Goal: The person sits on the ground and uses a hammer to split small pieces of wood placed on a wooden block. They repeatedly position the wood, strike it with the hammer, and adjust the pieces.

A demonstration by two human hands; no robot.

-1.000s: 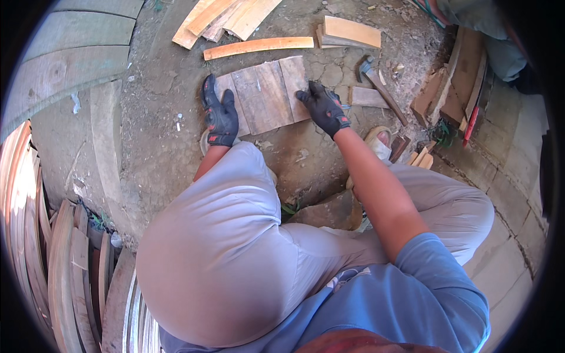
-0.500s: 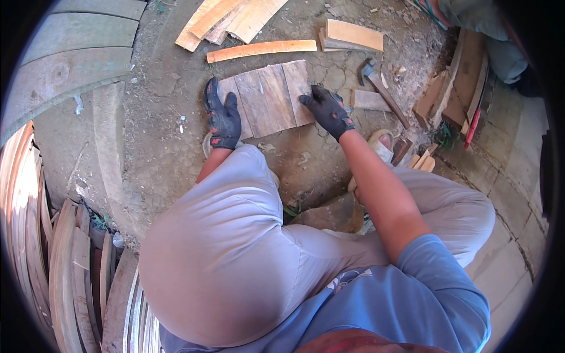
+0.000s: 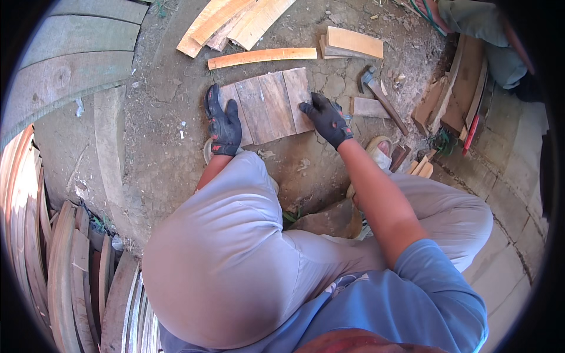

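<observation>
On the dirt in front of me lies a panel of several wooden boards [image 3: 268, 107], set edge to edge, with thin seams between them. My left hand [image 3: 223, 122], in a black glove with red marks, grips the panel's left edge. Its thumb points up along the face and its fingers lie along the outer side. My right hand [image 3: 328, 119], gloved alike, is closed on the right edge, thumb on top. The fingers beneath or behind the wood are partly hidden. Just beyond the panel rests a narrow curved wooden strip [image 3: 262, 57].
A hammer [image 3: 384, 99] lies to the right across a short wood piece [image 3: 369, 107]. Loose boards [image 3: 235, 22] are at the far side, stacked blocks [image 3: 355, 42] right of them. Planks [image 3: 76, 270] fill the lower left. Another person's leg [image 3: 479, 26] shows at upper right.
The whole view has shifted slightly, so the boards and hands appear a little lower. Both hands keep their places on the panel's edges.
</observation>
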